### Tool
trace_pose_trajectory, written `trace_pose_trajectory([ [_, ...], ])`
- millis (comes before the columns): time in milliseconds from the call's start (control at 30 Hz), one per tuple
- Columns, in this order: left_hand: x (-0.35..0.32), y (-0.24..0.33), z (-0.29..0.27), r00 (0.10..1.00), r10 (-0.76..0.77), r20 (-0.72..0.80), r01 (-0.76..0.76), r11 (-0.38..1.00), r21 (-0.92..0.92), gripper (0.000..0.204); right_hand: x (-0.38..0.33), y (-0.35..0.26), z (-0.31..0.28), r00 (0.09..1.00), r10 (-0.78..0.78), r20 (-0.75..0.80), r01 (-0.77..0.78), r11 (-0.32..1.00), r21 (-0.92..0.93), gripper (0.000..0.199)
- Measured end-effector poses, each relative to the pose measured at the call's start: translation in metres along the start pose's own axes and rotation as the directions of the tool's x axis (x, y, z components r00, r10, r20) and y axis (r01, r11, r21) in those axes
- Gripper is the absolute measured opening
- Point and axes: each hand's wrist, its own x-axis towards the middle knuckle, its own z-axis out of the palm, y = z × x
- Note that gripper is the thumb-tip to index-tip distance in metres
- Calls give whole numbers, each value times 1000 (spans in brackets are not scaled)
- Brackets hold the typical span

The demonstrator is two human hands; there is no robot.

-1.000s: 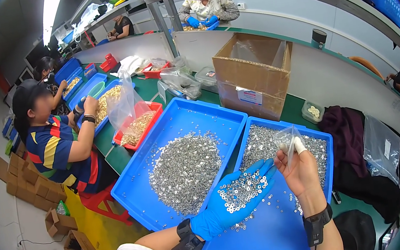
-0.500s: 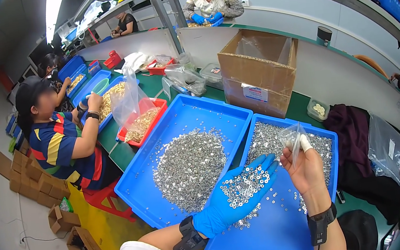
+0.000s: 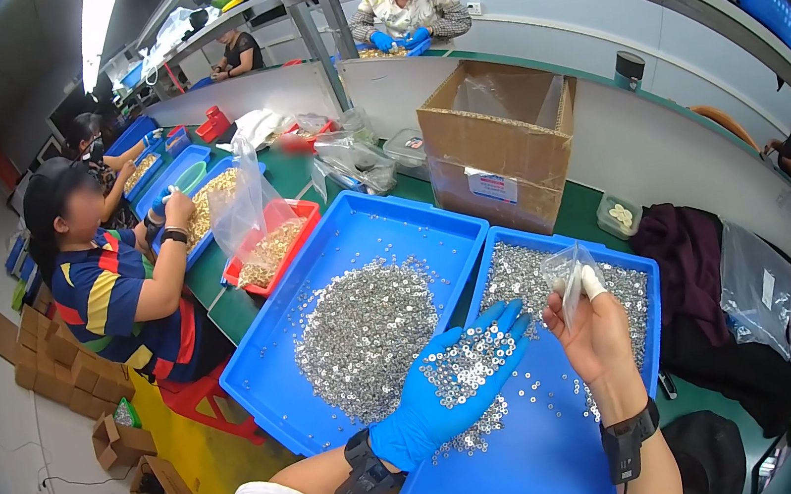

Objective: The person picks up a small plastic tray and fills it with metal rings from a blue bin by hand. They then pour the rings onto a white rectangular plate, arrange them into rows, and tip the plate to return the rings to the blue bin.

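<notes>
My left hand [image 3: 463, 378], in a blue glove, lies palm up with its fingers stretched out flat. A layer of small silver ring-shaped metal pieces [image 3: 471, 362] covers its palm and fingers. It hovers over the near part of the right-hand blue tray [image 3: 508, 492], where more pieces lie scattered. Bare except for a white finger cover, my right hand [image 3: 599, 335] pinches a small clear plastic bag [image 3: 569, 274] above the same tray. A heap of silver pieces fills that tray's far end. To the left, another blue tray [image 3: 280, 392] holds a large pile [image 3: 367, 336].
Behind the trays stands an open cardboard box [image 3: 501, 173]. A red tray [image 3: 299, 235] with gold-coloured pieces is at the left, near a seated co-worker [image 3: 109, 275]. Dark cloth [image 3: 681, 249] and a clear bag [image 3: 759, 289] lie at the right, beside a small tub [image 3: 619, 215].
The view has shifted slightly, and everything sits a little farther left. My hands keep nearly the same pose over the tray. A co-worker's hand at the far left has reached forward.
</notes>
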Motion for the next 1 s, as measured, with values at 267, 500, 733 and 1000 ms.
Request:
trace_pose_trajectory([
  [267, 2, 2, -4, 1000, 15, 10, -15, 999, 51, 51, 2, 0, 3, 1000, -4, 12, 4, 1000, -14, 28],
  [500, 2, 4, -4, 1000, 21, 10, -21, 999, 38, 52, 8, 1, -5, 1000, -24, 14, 24, 999, -26, 27],
  [733, 4, 44, -1, 981, 153, 122, -159, 986, 41, 51, 18, -3, -19, 998, -57, -40, 56, 998, -26, 26],
  [1000, -9, 123, -13, 815, 552, 175, -274, 101, 956, 47, 21, -1, -21, 994, -112, 14, 112, 994, 18, 23],
])
